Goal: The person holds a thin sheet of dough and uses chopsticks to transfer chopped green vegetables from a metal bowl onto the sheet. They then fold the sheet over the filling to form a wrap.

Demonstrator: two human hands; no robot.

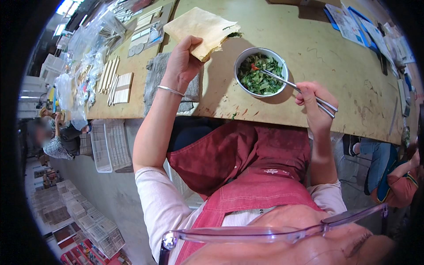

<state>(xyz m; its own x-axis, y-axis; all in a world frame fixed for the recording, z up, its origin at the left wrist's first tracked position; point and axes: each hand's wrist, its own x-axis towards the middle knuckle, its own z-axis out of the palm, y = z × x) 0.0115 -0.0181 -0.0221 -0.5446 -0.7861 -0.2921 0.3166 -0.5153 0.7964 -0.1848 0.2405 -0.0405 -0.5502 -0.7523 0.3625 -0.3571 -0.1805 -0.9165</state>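
Note:
My left hand (184,61) is closed on a folded flatbread (201,28), raised above the table. Its right edge looks torn, and dark green filling shows there. In my right hand (314,101) is a pair of metal chopsticks (291,85), their tips down in a white bowl (286,73). Chopped leafy greens (260,81) fill much of the bowl, with a small red piece among them near the tips. The bowl rests on the table (340,84), left of my right hand.
A grey folded cloth (152,81) lies by my left forearm. Wooden strips (120,88) and plastic bags (73,84) crowd the table's left side. Papers and blue folders (349,26) lie far right. White plastic crates (110,145) stand below at left. Other people sit at both sides.

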